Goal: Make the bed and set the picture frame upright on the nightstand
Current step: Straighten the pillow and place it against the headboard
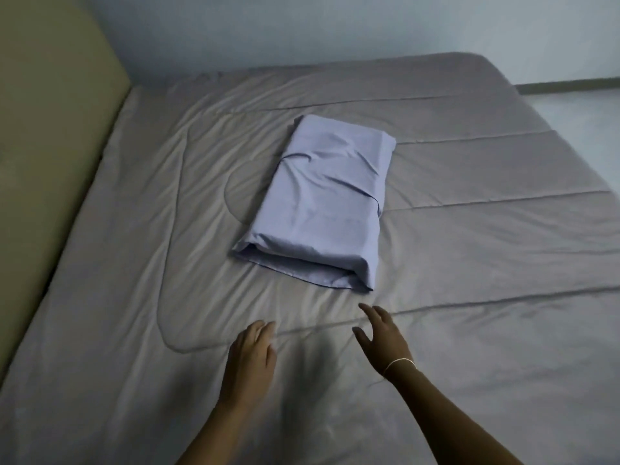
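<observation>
A grey quilted comforter [469, 250] lies spread over the bed, with shallow wrinkles on its left half. A pale blue pillow [322, 203] lies on it near the middle, its open case end toward me. My left hand [250, 357] is stretched out flat over the comforter, fingers straight and together, just short of the pillow's near end. To its right my right hand [380, 337] hovers with relaxed, spread fingers, a thin bracelet at the wrist. Neither hand holds anything. No picture frame or nightstand is in view.
A beige padded headboard [50, 135] runs along the left side of the bed. A pale wall [302, 28] stands behind the far edge. At the far right a strip of floor [583, 119] shows beyond the mattress corner.
</observation>
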A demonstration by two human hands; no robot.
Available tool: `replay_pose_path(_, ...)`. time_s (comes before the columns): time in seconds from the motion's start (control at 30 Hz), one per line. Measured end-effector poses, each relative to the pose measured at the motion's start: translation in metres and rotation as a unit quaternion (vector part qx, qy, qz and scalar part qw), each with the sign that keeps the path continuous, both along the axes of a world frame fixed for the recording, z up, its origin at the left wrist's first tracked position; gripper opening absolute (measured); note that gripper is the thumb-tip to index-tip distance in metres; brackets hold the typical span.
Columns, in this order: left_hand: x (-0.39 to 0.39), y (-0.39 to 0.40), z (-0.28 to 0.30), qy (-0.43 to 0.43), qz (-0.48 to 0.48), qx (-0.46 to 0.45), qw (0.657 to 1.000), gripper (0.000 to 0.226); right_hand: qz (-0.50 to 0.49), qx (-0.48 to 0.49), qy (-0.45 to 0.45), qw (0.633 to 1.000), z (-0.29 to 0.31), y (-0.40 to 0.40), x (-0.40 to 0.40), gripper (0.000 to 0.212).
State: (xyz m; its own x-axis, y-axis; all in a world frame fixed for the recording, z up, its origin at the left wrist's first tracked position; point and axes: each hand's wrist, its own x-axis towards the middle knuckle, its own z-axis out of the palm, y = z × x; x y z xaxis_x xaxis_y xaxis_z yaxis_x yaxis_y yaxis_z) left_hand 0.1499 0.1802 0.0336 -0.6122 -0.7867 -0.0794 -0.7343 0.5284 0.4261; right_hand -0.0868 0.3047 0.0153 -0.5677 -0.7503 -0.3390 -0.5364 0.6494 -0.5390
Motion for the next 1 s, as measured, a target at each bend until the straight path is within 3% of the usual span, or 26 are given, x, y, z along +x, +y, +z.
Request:
replay_pose_path(0.13, -0.042, -0.055, -0.048, 0.016, -0.027, -0.062, 0.998, 0.041, 0.006, -0.042, 0.002, 0.999, -0.044, -0.040, -0.030, 0.062)
replay_pose_path(0.27, -0.086, -0.119, -0.095, -0.019, -0.054, -0.138, 0.989, 0.057, 0.037, -0.068, 0.057, 0.995, -0.089, -0.091, -0.066, 0.079)
replay_pose_path(0.47, -0.150, -0.196, -0.123, -0.093, -0.033, -0.154, 0.983, 0.080, 0.026, -0.049, 0.103, 0.993, -0.132, -0.152, -0.113, 0.089)
replay_pose_path(0.57, -0.163, -0.220, -0.131, -0.171, -0.051, -0.163, 0.970, 0.085, 0.010, -0.041, 0.164, 0.985, -0.145, -0.159, -0.124, 0.074)
replay_pose_path(0.63, -0.168, -0.228, -0.138, -0.176, -0.051, -0.180, 0.967, 0.078, 0.028, -0.048, 0.235, 0.970, -0.146, -0.160, -0.128, 0.062)
replay_pose_path(0.77, -0.182, -0.224, -0.147, -0.105, -0.062, -0.318, 0.940, 0.025, 0.052, -0.036, 0.320, 0.945, -0.136, -0.156, -0.134, 0.039)
replay_pose_path(0.83, -0.182, -0.221, -0.141, -0.086, -0.078, -0.338, 0.934, 0.013, 0.061, -0.054, 0.338, 0.938, -0.132, -0.150, -0.133, 0.035)
replay_pose_path(1.0, -0.159, -0.207, -0.119, -0.030, -0.108, -0.329, 0.938, 0.026, 0.044, -0.152, 0.323, 0.933, -0.116, -0.116, -0.114, 0.018)
